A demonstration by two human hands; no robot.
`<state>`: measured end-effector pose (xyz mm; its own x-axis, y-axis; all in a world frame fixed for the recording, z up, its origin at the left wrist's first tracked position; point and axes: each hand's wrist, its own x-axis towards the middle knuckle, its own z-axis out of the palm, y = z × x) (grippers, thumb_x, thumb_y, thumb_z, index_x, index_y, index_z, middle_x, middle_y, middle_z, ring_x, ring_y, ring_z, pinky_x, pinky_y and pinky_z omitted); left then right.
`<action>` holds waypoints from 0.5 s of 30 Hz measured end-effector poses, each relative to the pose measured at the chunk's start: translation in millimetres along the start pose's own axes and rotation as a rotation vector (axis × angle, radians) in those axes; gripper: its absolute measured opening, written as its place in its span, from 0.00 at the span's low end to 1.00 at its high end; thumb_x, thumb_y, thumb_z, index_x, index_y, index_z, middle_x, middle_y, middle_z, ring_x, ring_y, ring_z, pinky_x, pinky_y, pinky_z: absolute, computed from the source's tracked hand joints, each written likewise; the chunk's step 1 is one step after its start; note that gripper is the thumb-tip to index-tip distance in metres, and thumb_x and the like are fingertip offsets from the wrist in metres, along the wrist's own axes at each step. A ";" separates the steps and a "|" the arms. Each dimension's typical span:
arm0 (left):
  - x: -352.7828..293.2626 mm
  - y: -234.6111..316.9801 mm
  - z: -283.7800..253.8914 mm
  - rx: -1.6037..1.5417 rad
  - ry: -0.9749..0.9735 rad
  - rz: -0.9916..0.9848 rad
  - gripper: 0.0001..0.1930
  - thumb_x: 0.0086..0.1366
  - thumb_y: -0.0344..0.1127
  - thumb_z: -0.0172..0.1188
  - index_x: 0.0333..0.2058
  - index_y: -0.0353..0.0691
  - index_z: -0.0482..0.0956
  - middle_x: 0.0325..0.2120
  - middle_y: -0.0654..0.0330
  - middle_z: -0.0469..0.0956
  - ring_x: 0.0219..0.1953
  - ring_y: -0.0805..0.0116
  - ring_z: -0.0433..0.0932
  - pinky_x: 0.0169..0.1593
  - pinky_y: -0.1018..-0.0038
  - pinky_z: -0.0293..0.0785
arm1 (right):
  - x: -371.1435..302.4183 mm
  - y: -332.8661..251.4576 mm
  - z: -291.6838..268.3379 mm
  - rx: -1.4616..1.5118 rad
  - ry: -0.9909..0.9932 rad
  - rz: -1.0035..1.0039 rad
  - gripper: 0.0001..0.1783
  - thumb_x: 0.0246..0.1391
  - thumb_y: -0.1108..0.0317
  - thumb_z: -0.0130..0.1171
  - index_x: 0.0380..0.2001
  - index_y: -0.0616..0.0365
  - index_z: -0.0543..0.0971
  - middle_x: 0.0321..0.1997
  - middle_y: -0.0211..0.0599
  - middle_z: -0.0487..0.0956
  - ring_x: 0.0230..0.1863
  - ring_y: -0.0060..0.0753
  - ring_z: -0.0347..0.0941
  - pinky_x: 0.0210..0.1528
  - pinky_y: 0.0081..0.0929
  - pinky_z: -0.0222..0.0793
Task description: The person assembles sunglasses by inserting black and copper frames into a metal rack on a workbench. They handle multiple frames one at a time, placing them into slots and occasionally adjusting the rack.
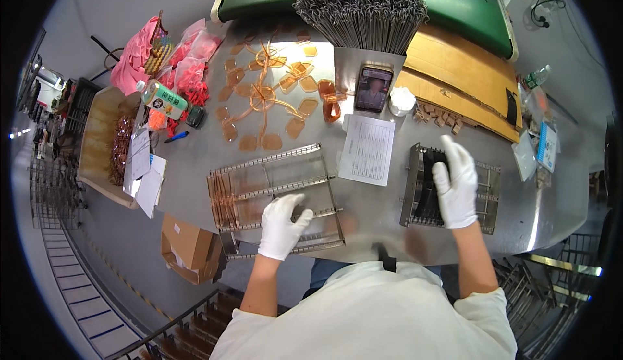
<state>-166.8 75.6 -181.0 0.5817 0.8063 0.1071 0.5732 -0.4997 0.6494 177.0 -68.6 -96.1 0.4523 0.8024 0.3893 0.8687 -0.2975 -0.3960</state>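
Observation:
My left hand (283, 227), in a white glove, is over the near part of a metal slotted rack (276, 191). Its fingers curve with a gap to the thumb, and I see nothing between them. Thin amber pieces (223, 199) stand in a row at that rack's left end. On the right, my white-gloved right hand (457, 183) is above a smaller metal slotted rack (488, 194), fingers stretched and thumb apart. Dark curved pieces (427, 185) stand in this rack beside the thumb; whether the hand touches them I cannot tell.
Amber lens-shaped pieces on branching stems (263, 97) lie at the back left. A printed sheet (367, 150), a phone (374, 89) and a white round item (402, 101) sit mid-table. Behind stands a box of hooked wires (363, 16). Cardboard (461, 74) lies right; a bottle (162, 100) lies left.

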 end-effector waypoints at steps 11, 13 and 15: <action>-11.0 -12.5 18.7 0.240 0.006 0.181 0.08 0.50 0.37 0.71 0.27 0.47 0.81 0.20 0.60 0.75 0.27 0.56 0.77 0.36 0.58 0.70 | -28.9 -145.0 149.1 0.578 -0.333 -0.442 0.16 0.55 0.64 0.63 0.44 0.59 0.75 0.45 0.44 0.75 0.49 0.50 0.74 0.51 0.43 0.75; -15.2 -13.4 22.0 0.282 -0.017 0.118 0.07 0.50 0.37 0.70 0.27 0.47 0.80 0.20 0.61 0.74 0.28 0.56 0.77 0.36 0.58 0.69 | -29.8 -146.7 158.5 0.551 -0.302 -0.461 0.16 0.55 0.62 0.62 0.44 0.58 0.76 0.49 0.44 0.74 0.52 0.48 0.73 0.51 0.43 0.75; -20.4 -17.9 28.0 0.352 -0.037 0.090 0.07 0.53 0.39 0.68 0.25 0.48 0.78 0.20 0.61 0.74 0.28 0.56 0.78 0.35 0.58 0.68 | -36.6 -146.0 164.0 0.485 -0.275 -0.503 0.17 0.56 0.60 0.61 0.44 0.58 0.76 0.51 0.43 0.74 0.53 0.47 0.73 0.52 0.43 0.75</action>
<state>-172.7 59.3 -215.9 0.6559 0.7451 0.1207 0.6781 -0.6519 0.3393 0.5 30.2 -189.0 -0.0980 0.9007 0.4232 0.7421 0.3495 -0.5720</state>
